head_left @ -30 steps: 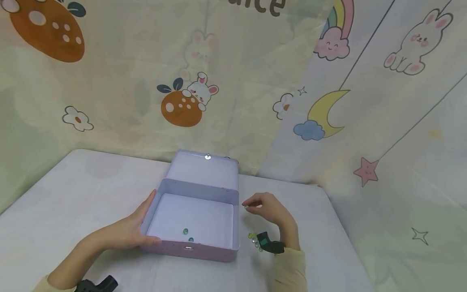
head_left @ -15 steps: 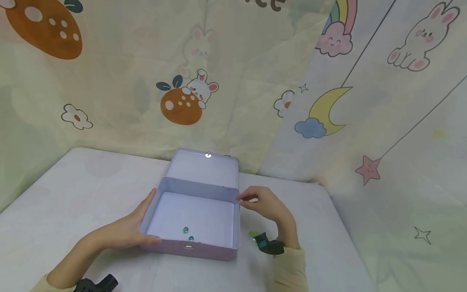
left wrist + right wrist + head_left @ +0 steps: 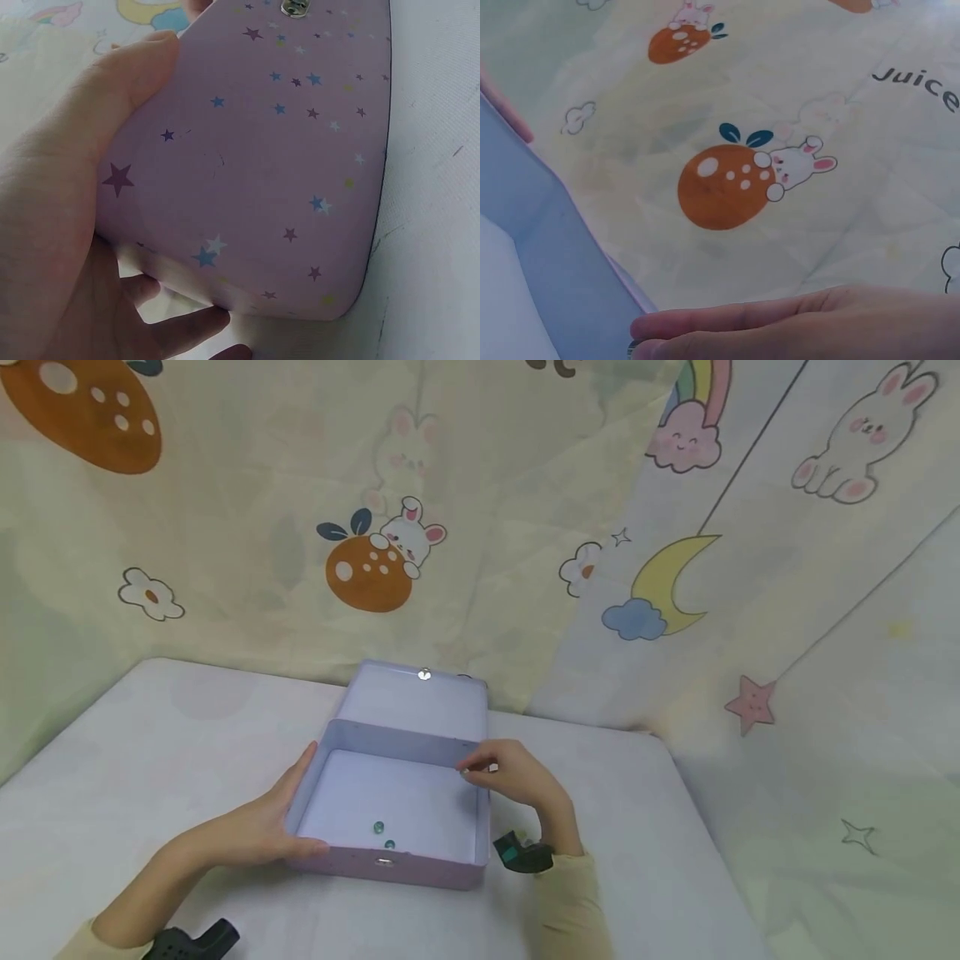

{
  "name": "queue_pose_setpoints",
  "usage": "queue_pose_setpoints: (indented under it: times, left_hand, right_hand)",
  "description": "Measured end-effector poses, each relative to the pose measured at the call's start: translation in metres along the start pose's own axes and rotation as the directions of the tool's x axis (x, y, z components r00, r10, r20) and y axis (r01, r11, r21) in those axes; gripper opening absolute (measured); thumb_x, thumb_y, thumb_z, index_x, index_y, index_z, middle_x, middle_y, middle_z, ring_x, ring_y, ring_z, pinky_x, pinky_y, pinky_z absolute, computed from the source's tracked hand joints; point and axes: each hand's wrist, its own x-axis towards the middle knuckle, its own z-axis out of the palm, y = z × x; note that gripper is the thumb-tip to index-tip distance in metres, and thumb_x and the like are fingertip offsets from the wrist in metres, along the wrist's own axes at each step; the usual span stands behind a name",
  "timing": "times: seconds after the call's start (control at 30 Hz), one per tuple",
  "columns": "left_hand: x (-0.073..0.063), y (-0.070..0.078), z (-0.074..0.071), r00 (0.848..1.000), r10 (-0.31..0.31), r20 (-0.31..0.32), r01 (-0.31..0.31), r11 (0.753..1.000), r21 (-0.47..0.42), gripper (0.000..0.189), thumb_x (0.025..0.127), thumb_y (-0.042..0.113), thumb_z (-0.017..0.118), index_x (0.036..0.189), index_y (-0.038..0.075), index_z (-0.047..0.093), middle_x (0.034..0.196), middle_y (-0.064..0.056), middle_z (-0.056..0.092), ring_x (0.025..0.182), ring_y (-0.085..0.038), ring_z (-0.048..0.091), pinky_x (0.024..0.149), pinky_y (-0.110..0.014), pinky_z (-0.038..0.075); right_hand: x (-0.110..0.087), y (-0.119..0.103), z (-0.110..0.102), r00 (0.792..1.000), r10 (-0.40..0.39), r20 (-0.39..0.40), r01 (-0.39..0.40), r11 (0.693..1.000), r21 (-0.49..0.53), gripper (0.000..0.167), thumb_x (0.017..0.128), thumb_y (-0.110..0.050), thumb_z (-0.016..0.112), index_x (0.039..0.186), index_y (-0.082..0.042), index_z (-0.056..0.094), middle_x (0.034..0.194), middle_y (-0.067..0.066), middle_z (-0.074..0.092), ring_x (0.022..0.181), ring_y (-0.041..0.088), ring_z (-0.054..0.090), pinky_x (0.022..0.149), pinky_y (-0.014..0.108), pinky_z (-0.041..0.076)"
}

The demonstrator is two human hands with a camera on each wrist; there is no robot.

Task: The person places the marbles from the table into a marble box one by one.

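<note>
An open tin box (image 3: 384,870) with a lilac inside stands on the table, its lid (image 3: 420,700) tipped back. Two green glass marbles (image 3: 378,827) lie on its floor near the front wall. My left hand (image 3: 251,827) grips the box at its front left corner, thumb over the front edge and fingers along the left side. In the left wrist view, stars dot the box's pink-purple outer wall (image 3: 255,165). My right hand (image 3: 517,777) reaches over the right wall and pinches a small marble (image 3: 634,349) between thumb and fingertips, mostly covered by them.
More marbles (image 3: 522,837) lie on the table right of the box, largely hidden behind the right wrist camera (image 3: 522,854). A printed cloth (image 3: 480,568) hangs behind the white-covered table (image 3: 225,727).
My right hand has moved left, from beside the box to over its right wall, with the marble in its fingertips. My left hand has kept its hold on the box.
</note>
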Motion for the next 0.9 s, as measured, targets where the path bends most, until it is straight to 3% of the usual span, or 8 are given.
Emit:
queue_pose_setpoints:
  times: [0.2,0.37,0.47,0.67,0.9]
  left_hand:
    - [-0.001,0.000,-0.003,1.000,-0.002,-0.002,0.002,1.000,0.009,0.125,0.074,0.040,0.077,0.150,0.020,-0.019,0.156,-0.027,-0.006,0.140,-0.052,0.007,0.103,-0.070,0.016]
    - [0.000,0.000,-0.002,1.000,-0.021,0.005,0.021,1.000,-0.021,0.126,0.073,0.041,0.078,0.150,0.024,-0.020,0.158,-0.023,-0.008,0.143,-0.046,0.003,0.105,-0.068,0.012]
    - [0.000,-0.001,-0.001,1.000,-0.020,0.004,0.020,1.000,-0.019,0.127,0.073,0.042,0.078,0.150,0.022,-0.021,0.157,-0.025,-0.008,0.142,-0.050,0.002,0.105,-0.070,0.012]
    - [-0.001,0.000,-0.002,1.000,-0.005,0.000,0.005,1.000,-0.006,0.127,0.073,0.042,0.077,0.150,0.019,-0.020,0.156,-0.028,-0.008,0.140,-0.054,0.003,0.104,-0.072,0.013]
    - [0.003,-0.005,0.000,1.000,-0.012,0.002,0.012,1.000,-0.014,0.126,0.074,0.042,0.077,0.150,0.020,-0.020,0.157,-0.025,-0.007,0.142,-0.050,0.005,0.104,-0.071,0.014]
  right_hand:
    - [0.015,-0.006,0.010,0.999,0.003,-0.032,-0.004,1.000,-0.025,0.014,0.088,-0.012,0.066,0.100,-0.012,0.074,0.095,-0.004,0.070,0.087,0.008,0.062,0.078,0.025,0.052]
    - [0.026,-0.010,0.018,1.000,-0.011,-0.009,0.011,0.999,-0.039,0.015,0.087,-0.009,0.067,0.100,-0.008,0.074,0.095,-0.002,0.071,0.088,0.010,0.062,0.079,0.025,0.051]
    - [0.030,-0.010,0.024,1.000,-0.005,0.007,0.005,0.998,-0.065,0.015,0.086,-0.007,0.068,0.099,-0.006,0.074,0.095,0.000,0.072,0.087,0.010,0.062,0.076,0.022,0.050]
    - [0.037,-0.013,0.036,1.000,-0.015,0.008,0.016,0.984,-0.175,0.013,0.083,-0.004,0.067,0.093,-0.005,0.075,0.090,0.003,0.072,0.082,0.010,0.062,0.072,0.022,0.050]
    - [0.043,-0.016,0.046,0.998,0.060,0.015,-0.053,0.953,-0.300,0.011,0.084,-0.007,0.068,0.091,-0.008,0.076,0.089,0.001,0.073,0.078,0.009,0.062,0.070,0.022,0.050]
